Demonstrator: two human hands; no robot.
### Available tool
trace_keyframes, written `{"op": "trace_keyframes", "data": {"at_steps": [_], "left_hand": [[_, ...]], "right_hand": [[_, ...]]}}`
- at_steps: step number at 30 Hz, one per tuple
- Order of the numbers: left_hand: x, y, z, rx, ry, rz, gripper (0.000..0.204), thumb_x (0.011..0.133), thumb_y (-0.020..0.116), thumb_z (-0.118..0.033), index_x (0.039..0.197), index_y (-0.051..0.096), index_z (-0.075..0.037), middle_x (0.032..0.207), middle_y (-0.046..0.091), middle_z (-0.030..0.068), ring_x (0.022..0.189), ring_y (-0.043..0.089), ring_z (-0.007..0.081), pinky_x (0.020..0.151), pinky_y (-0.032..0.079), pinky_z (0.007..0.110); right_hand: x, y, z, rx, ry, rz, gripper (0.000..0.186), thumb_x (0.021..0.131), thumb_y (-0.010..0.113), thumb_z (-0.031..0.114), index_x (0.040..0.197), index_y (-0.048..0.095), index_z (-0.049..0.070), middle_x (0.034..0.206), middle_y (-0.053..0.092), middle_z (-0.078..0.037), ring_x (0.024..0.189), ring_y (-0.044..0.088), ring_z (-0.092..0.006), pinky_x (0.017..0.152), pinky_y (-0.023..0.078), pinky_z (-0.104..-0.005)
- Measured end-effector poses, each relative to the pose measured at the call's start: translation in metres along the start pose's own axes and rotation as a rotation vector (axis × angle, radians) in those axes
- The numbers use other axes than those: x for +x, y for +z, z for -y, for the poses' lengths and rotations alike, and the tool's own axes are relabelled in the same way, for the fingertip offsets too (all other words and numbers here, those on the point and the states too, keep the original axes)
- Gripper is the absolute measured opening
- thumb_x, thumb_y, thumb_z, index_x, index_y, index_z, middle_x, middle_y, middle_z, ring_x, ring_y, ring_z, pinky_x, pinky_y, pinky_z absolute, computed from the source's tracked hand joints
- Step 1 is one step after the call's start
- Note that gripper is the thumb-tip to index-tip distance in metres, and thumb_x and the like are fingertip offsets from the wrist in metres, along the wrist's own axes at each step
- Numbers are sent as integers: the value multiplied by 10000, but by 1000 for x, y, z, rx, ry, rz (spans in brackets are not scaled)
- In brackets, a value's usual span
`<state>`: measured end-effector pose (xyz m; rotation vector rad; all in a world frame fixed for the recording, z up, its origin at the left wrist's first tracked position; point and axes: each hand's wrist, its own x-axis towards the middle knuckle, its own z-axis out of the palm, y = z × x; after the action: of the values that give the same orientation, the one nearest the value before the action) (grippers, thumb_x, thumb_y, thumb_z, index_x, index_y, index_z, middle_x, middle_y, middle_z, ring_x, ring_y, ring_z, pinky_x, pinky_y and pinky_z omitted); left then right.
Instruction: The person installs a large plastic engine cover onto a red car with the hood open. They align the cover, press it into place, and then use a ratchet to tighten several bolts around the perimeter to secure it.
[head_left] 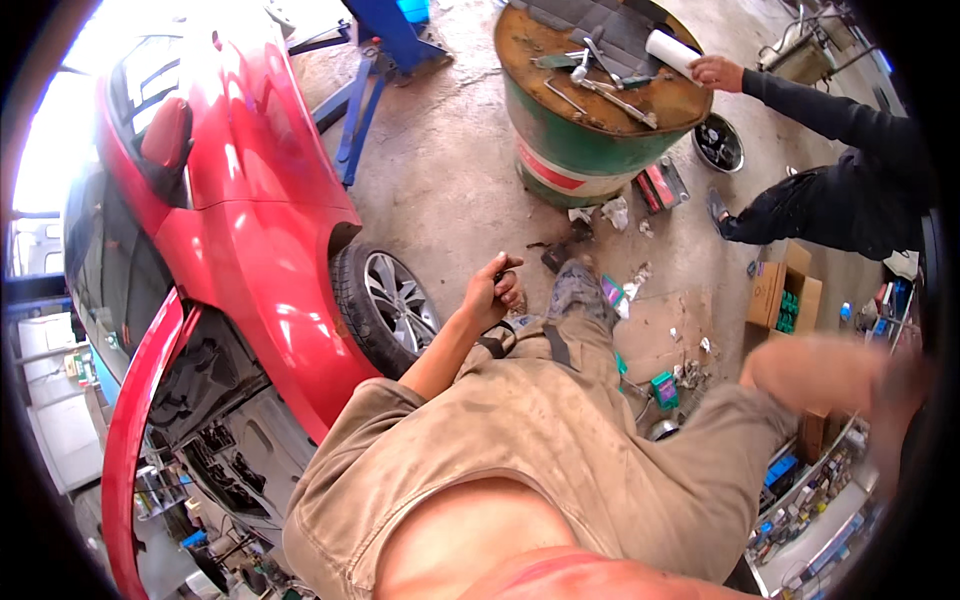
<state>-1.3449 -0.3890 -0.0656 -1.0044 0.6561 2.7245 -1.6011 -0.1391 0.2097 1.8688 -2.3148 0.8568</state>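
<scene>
My left hand (497,288) is over my trouser leg, beside the wheel (390,302) of a red car (290,330); its fingers are closed on a small black object, too small to identify. My right hand (880,385) is a motion blur at the right edge, near a shelf of small items (820,500); its fingers and anything in them cannot be made out. My khaki shirt and trousers fill the lower middle.
A rusty-topped green drum (590,140) bears tools. A co-worker's hand (715,72) holds a white roll (670,50) over it. A blue lift (385,40), a pan (718,143), a red tray (655,190), cardboard boxes (775,295) and floor litter surround me. An open hood panel (135,440) juts left.
</scene>
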Motion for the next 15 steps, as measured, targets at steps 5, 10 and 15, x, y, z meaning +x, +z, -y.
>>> {"op": "trace_keyframes", "data": {"at_steps": [5, 10, 15], "left_hand": [[42, 37, 10, 20, 145, -51, 325, 997, 501, -311, 1186, 505, -46, 597, 366, -38, 528, 388, 109, 493, 350, 264], [89, 102, -2, 67, 243, -120, 333, 996, 508, -331, 1184, 511, -55, 573, 335, -46, 496, 360, 92, 455, 314, 251], [124, 162, 5, 15, 225, -184, 339, 997, 471, -411, 1033, 530, -79, 527, 289, -51, 458, 308, 89, 438, 254, 251]], "right_hand": [[47, 113, -214, 25, 583, -171, 314, 922, 560, 180, 1194, 594, 25, 1189, 630, -131, 1054, 607, -252, 904, 482, -345], [49, 236, -366, -330, 601, 294, 543, 870, 577, 190, 1394, 435, 165, 1494, 358, -83, 1413, 265, -302, 1082, 288, -613], [57, 239, -416, -257, 383, 417, 477, 855, 653, 375, 1256, 537, 142, 1314, 513, -68, 1300, 417, -277, 1057, 297, -622]]}}
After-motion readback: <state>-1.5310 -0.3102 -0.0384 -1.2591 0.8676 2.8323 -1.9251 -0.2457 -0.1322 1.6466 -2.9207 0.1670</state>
